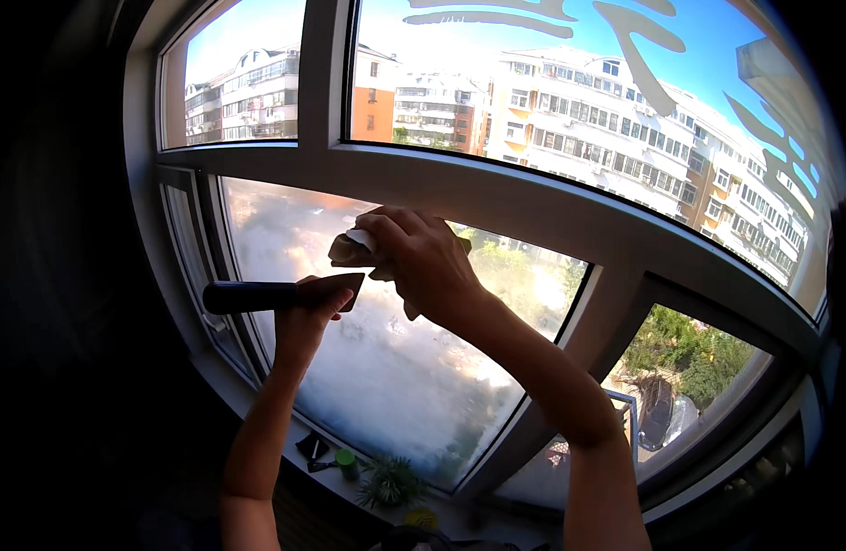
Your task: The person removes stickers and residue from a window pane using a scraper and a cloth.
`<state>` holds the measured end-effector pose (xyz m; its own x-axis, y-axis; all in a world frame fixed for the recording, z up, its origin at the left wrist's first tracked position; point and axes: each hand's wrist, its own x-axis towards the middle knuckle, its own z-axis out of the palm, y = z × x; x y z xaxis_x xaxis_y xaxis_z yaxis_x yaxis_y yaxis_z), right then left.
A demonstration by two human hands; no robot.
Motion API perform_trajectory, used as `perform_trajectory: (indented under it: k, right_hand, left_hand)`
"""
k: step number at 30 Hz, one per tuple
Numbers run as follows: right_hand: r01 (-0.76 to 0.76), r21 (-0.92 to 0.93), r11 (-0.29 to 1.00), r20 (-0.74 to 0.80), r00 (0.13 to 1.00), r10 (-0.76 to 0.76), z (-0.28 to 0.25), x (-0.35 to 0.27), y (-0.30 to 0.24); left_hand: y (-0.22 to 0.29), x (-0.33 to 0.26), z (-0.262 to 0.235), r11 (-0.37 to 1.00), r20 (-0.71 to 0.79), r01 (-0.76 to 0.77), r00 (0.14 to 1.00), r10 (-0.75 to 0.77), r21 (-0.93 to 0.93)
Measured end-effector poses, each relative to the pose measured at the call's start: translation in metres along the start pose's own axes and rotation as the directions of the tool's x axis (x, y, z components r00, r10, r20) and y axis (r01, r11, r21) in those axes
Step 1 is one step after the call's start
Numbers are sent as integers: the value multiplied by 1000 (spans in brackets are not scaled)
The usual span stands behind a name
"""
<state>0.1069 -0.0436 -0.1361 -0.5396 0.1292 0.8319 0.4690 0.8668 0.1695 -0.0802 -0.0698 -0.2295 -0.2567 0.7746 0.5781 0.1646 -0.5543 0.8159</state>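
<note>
My left hand (pixel 311 301) is closed around a scraper (pixel 248 297). Its dark handle points left, and its short, flat blade sticks out to the right past my thumb. Just above and to the right, my right hand (pixel 427 262) grips a crumpled cloth (pixel 349 248), light on one side and brownish on the other. Parts of the cloth hang out below the palm. Both hands are raised in front of the middle window pane (pixel 395 376), which looks cloudy and whitish. Whether the cloth or the blade touches the glass I cannot tell.
Pale window frame bars (pixel 496 197) surround the pane. On the sill below are a green container (pixel 347 462), a spiky potted plant (pixel 391 482) and a small dark object (pixel 313 448). A side window (pixel 689 367) at the right overlooks trees and a car. Apartment buildings (pixel 588 119) stand outside.
</note>
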Motion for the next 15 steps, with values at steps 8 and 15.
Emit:
perform_trajectory:
  k: [8, 15]
  right_hand:
    - [16, -313, 950, -26, 999, -25, -70, -35, 9]
    - [-147, -342, 928, -297, 954, 41, -125, -33, 21]
  left_hand:
    - [34, 15, 45, 819, -3, -542, 834, 552, 189]
    - [83, 36, 95, 496, 185, -847, 528, 829, 193]
